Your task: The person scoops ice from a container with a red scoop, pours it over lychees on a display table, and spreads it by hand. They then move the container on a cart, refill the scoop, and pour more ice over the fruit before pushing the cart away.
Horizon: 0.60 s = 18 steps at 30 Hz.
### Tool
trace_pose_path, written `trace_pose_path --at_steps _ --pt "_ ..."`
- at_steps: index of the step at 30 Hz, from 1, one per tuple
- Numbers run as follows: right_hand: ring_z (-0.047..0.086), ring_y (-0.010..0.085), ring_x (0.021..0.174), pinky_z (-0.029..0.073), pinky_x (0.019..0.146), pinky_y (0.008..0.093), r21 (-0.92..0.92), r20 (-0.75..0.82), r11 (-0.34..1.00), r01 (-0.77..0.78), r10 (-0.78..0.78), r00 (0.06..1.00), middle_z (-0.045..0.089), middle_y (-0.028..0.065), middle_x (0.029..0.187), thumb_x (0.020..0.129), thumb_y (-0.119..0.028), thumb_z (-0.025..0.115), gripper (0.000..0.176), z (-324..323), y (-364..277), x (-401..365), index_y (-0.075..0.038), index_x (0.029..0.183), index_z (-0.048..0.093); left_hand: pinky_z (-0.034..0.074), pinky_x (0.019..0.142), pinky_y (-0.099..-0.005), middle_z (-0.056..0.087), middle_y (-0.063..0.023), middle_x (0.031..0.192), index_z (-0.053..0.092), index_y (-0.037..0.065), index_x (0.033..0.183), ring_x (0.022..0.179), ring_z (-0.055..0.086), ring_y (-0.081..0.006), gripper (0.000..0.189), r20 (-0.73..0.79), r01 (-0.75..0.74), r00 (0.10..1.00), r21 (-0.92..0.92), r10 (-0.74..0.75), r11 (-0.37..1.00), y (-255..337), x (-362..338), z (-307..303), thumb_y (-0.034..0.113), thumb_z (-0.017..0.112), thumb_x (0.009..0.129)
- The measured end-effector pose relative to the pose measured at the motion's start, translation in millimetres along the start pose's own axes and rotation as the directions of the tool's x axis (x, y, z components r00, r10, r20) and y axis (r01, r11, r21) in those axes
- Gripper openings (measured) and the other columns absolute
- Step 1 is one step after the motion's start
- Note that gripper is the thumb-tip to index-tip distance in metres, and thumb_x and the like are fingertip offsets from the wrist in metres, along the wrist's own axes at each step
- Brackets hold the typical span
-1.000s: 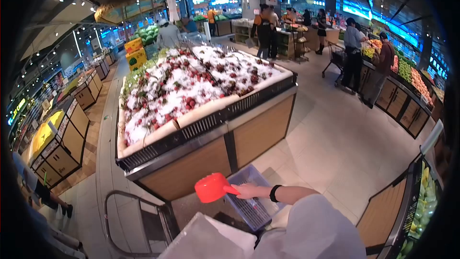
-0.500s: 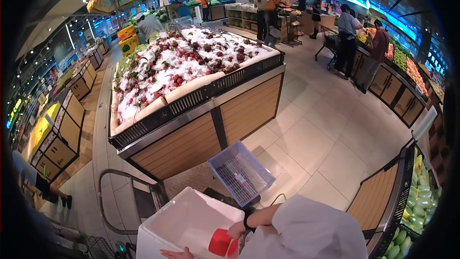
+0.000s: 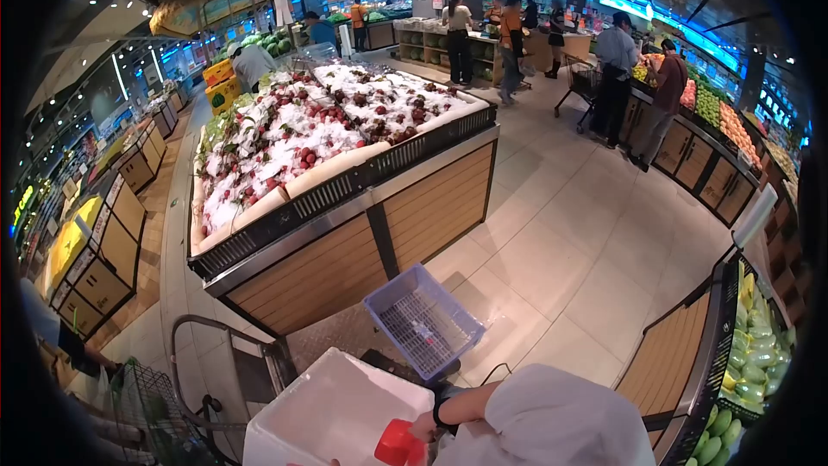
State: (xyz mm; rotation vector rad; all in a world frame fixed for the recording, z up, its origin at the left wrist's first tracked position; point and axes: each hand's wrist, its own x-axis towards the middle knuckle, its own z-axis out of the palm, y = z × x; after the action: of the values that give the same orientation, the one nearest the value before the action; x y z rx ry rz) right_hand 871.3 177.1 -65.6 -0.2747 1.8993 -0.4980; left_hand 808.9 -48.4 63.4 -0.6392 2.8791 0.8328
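Note:
My right hand (image 3: 421, 427), with a black band at the wrist, is closed on a red scoop (image 3: 396, 443) at the near right side of a white foam box (image 3: 341, 397). Only a sliver of my left hand (image 3: 333, 463) shows at the bottom edge, low in the box area; its fingers are mostly cut off. Inside, the visible part of the box shows bare white walls. Just beyond the box a blue-purple plastic basket (image 3: 424, 319) stands tilted in the view.
A wooden stand (image 3: 362, 250) holds red fruit on ice. Metal cart handle (image 3: 175, 362) at left; wire shopping cart (image 3: 148, 401) lower left. Green and yellow produce (image 3: 749, 362) fills a right-hand display. Several people stand farther back, two beside a dark cart (image 3: 583, 85).
The view has shifted, and my left hand has dropped almost out of the frame. My right hand still grips the red scoop. A wire cart at lower left shows more fully.

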Motion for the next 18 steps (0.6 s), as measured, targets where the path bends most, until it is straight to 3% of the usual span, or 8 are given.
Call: trace_pose_path --at_steps 3,8,11,13,15,17,18 --pt "0.061 0.0277 0.068 0.047 0.056 0.0379 -0.104 -0.002 0.995 0.004 -0.004 1.000 0.064 0.0163 0.077 0.060 -0.014 0.070 0.041 0.9 5.5 -5.9 0.003 0.096 0.059 0.017 0.094 -0.0682 0.002 -0.0125 0.147 -0.005 0.016 0.141 0.132 0.007 -0.0414 0.116 0.023 -0.023 0.999 -0.010 0.023 1.000 0.6 -7.4 1.5 0.028 0.078 0.062" --pt "0.062 0.0270 0.066 0.047 0.056 0.0366 0.057 0.080 0.997 -0.052 0.047 0.996 0.064 0.0135 0.069 0.060 -0.014 0.067 0.023 -5.9 10.6 -6.4 0.000 0.078 0.064 0.016 0.094 -0.0682 0.001 -0.0133 0.147 -0.005 0.016 0.141 0.132 0.006 -0.0418 0.115 0.029 -0.027 0.999 0.015 0.027 1.000 11.9 -6.8 1.6 0.025 0.078 0.062" --pt "0.062 0.0254 0.065 0.048 0.056 0.0352 -0.026 0.098 1.000 -0.017 0.020 0.995 0.064 0.0129 0.069 0.063 -0.014 0.065 0.019 -18.7 5.2 -21.9 0.000 0.077 0.063 0.015 0.095 -0.0681 0.001 -0.0132 0.148 -0.005 0.017 0.141 0.133 0.006 -0.0412 0.113 0.042 -0.019 0.999 0.036 0.017 0.999 21.1 -12.8 -0.2 0.023 0.077 0.064" --pt "0.062 0.0251 0.065 0.048 0.056 0.0350 -0.021 0.131 1.000 -0.011 0.013 0.991 0.064 0.0137 0.069 0.065 -0.013 0.063 0.018 -6.2 32.1 30.2 0.001 0.078 0.062 0.013 0.096 -0.0675 0.000 -0.0118 0.148 -0.005 0.018 0.141 0.133 0.004 -0.0400 0.113 0.042 -0.029 0.999 0.031 0.028 0.999 20.1 -10.8 0.5 0.022 0.077 0.064" --pt "0.062 0.0248 0.064 0.049 0.056 0.0347 -0.018 0.177 1.000 0.011 -0.007 0.984 0.063 0.0144 0.070 0.068 -0.012 0.062 0.017 -4.1 27.3 31.1 0.002 0.079 0.061 0.012 0.096 -0.0673 0.000 -0.0113 0.148 -0.005 0.017 0.141 0.134 0.004 -0.0396 0.113 0.046 -0.010 0.999 0.024 0.009 1.000 20.5 -13.3 3.7 0.021 0.077 0.064" --pt "0.062 0.0255 0.065 0.050 0.057 0.0350 -0.019 0.138 1.000 -0.019 0.021 0.990 0.063 0.0158 0.071 0.071 -0.011 0.060 0.019 -32.4 -5.6 -37.8 0.003 0.083 0.061 0.012 0.096 -0.0671 0.000 -0.0108 0.148 -0.005 0.017 0.141 0.134 0.003 -0.0391 0.113 0.038 0.019 0.999 0.008 -0.020 1.000 18.9 -15.9 5.6 0.021 0.076 0.064" --pt "0.062 0.0264 0.065 0.050 0.056 0.0354 -0.038 0.171 0.999 -0.026 0.032 0.985 0.062 0.0168 0.073 0.073 -0.011 0.059 0.021 -32.6 -5.0 -34.7 0.004 0.087 0.060 0.012 0.096 -0.0671 0.000 -0.0104 0.148 -0.005 0.016 0.141 0.134 0.002 -0.0390 0.113 0.041 0.019 0.999 0.013 -0.020 1.000 19.3 -16.5 6.5 0.021 0.076 0.063"
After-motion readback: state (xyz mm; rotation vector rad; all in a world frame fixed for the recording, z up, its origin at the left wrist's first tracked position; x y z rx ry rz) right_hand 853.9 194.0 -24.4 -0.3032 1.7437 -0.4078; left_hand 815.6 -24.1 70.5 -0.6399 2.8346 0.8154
